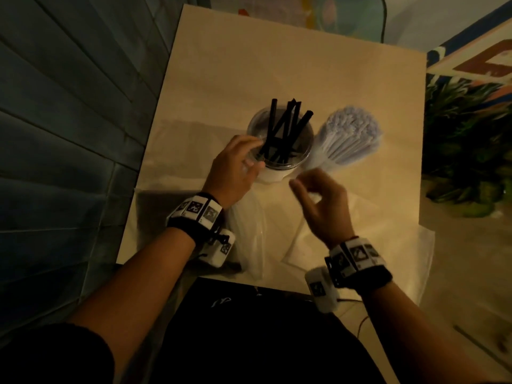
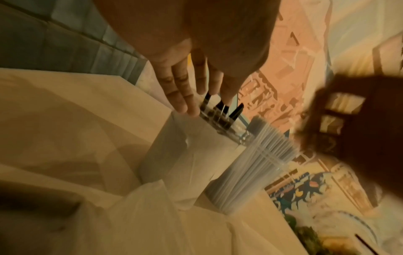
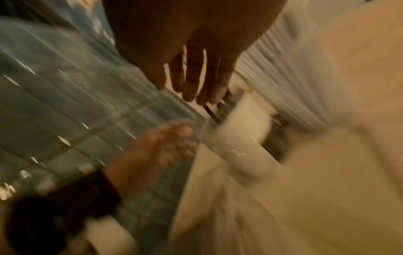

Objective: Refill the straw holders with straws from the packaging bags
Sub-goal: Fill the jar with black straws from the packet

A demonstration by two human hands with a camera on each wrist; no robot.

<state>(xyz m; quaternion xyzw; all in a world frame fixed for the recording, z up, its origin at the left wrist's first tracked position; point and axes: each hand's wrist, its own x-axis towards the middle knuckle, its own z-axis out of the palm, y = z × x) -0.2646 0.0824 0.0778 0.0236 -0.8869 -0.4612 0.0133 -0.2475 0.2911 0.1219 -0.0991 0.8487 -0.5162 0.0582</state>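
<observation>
A clear cup holder [image 1: 277,169] with several black straws [image 1: 288,126] stands mid-table. To its right a second holder is packed with white straws [image 1: 350,134]. My left hand [image 1: 239,162] touches the black-straw holder's left side, its straight fingers [image 2: 183,100] lying at the rim [image 2: 209,120] and the thumb on the near side. My right hand [image 1: 315,192] hovers just below the white straws [image 2: 257,163], blurred, with fingers relaxed and nothing in it. In the right wrist view the right hand's fingers [image 3: 196,86] point straight toward the holder [image 3: 240,141].
Crumpled clear plastic bags [image 1: 249,236] lie on the beige table [image 1: 304,65] near its front edge, one draped off the right corner [image 1: 415,259]. A tiled wall [image 1: 69,134] runs along the left. Green plants [image 1: 471,151] sit beyond the right edge.
</observation>
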